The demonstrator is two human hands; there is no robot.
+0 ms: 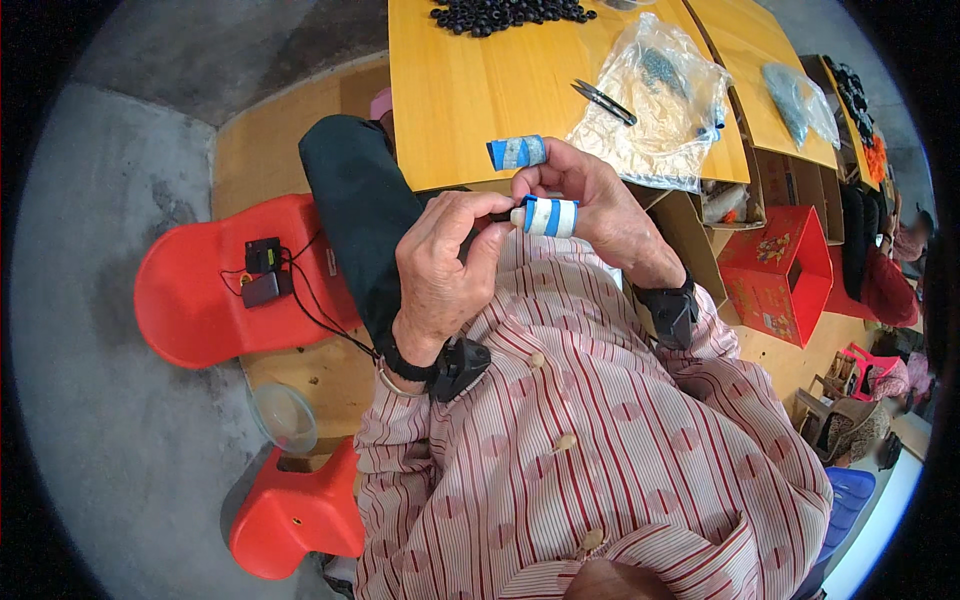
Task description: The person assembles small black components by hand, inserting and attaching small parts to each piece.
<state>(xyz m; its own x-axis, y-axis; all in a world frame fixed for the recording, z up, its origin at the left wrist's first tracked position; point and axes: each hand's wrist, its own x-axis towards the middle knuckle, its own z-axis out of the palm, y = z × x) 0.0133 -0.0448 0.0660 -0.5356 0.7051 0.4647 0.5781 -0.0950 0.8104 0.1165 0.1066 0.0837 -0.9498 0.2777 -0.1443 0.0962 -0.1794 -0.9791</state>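
Observation:
In front of my striped shirt, both hands meet near the table's front edge. My left hand (450,245) pinches a small black piece (503,215) between thumb and forefinger; the fingers cover most of it. My right hand (600,205) comes in from the other side, its thumb tip against the same piece. Blue and white tape (550,216) wraps that thumb, and more blue tape (517,153) wraps the forefinger, which points left, apart from the thumb. The other right fingers are curled and partly hidden. Beyond my hands, black-bladed thread snips (604,102) lie on the yellow table (470,110).
A heap of small black rings (510,14) lies at the table's far edge. Right of the snips is a clear plastic bag (655,100) with dark pieces. A red box (775,275) stands to the right. Red stools (200,280) and wired black devices (263,270) are left.

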